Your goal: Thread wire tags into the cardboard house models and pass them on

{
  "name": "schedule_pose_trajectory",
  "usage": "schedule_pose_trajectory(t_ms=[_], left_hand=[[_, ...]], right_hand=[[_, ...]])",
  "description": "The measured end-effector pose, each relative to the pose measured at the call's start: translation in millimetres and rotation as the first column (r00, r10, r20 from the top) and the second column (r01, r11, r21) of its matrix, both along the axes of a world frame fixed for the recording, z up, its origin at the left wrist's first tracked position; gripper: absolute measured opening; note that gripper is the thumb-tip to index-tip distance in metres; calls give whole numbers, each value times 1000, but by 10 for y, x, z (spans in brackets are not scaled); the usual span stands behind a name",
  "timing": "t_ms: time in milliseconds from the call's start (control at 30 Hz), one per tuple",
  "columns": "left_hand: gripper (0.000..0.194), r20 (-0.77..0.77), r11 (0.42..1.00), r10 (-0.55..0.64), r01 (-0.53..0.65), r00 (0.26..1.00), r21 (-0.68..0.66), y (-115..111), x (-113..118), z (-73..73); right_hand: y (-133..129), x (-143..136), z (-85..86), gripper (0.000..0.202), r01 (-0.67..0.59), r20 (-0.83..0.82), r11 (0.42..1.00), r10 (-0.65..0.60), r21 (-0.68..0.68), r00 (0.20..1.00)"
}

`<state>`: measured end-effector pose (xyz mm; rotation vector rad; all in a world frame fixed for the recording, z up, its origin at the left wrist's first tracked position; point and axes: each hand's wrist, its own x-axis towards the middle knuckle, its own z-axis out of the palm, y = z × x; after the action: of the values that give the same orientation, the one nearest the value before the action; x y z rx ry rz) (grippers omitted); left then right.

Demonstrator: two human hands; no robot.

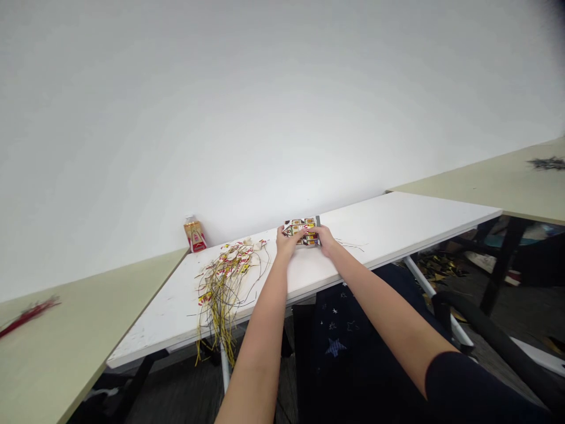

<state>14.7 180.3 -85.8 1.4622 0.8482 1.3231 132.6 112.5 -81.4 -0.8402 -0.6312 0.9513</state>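
Observation:
A flat piece with rows of printed labels (301, 224) in white, brown, red and yellow is held up over the white table (362, 224). My left hand (288, 240) grips its left side, the thumb across its front. On its right side my right hand (323, 235) is closed round the edge, with fingers reaching over the front. A grey strip shows along that right edge. Thin dark strands lie on the table just right of my right hand. The backs of both hands hide part of the piece.
A tangled pile of yellow and dark strings with red-and-white tags (229, 271) hangs over the table's front edge at the left. Behind it stands a gold-and-red bottle (195, 234). Greenish tables adjoin both sides, with a red bundle (30, 313) and a dark bundle (548, 164).

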Motion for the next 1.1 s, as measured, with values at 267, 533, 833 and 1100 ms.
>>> schedule_pose_trajectory(t_ms=[267, 533, 833, 1100], left_hand=[[83, 19, 999, -3, 4, 1000, -41, -17, 11, 2], [84, -2, 999, 10, -10, 1000, -47, 33, 2, -9], [85, 21, 996, 18, -17, 1000, -83, 42, 6, -8], [82, -33, 996, 12, -15, 999, -92, 28, -20, 18]], right_hand=[[-7, 5, 19, 27, -7, -35, 1000, 7, -22, 999], [-62, -13, 46, 21, -5, -32, 1000, 5, -4, 999], [-4, -12, 4, 24, 9, -13, 1000, -10, -12, 1000], [101, 26, -103, 33, 74, 89, 996, -77, 44, 993]])
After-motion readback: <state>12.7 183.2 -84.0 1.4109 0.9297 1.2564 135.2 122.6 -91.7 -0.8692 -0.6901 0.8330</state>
